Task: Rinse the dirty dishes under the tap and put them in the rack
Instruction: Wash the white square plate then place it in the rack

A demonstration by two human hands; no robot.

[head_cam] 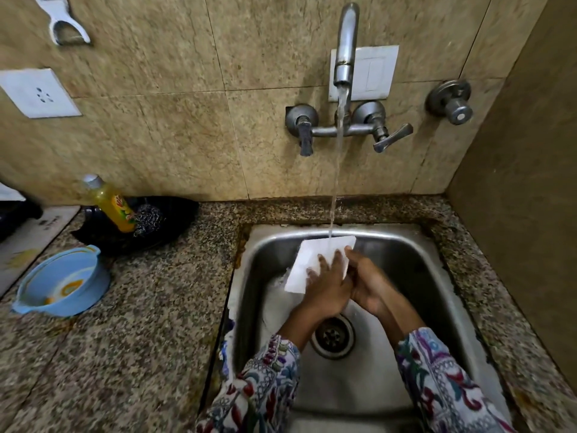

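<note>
Right now the water is running hard from the tap (346, 45), a clear stream dropping straight onto the far edge of a white rectangular dish (312, 260) held low inside the steel sink (415, 267). The left hand (327, 287) lies flat across the dish's face, fingers spread and extended, pressing on it rather than curled around it. The right hand (368, 284) comes in from the side, fingers bent around the dish's right edge, thumb side tucked against the left hand; exactly how far it wraps underneath cannot be told. The sink basin holds splashing water and foam around the dish, with the drain (333, 335) bare just below the wrists. Over on the granite counter (150, 307) to the left, a blue plastic bowl (62, 282) sits with a bit of orange-yellow residue in its bottom. Behind it a black dish (175, 214) carries a steel scrubber (148, 218) and a leaning yellow bottle (112, 204) of liquid; its label is colourful, but the lettering is too blurred to read.
</note>
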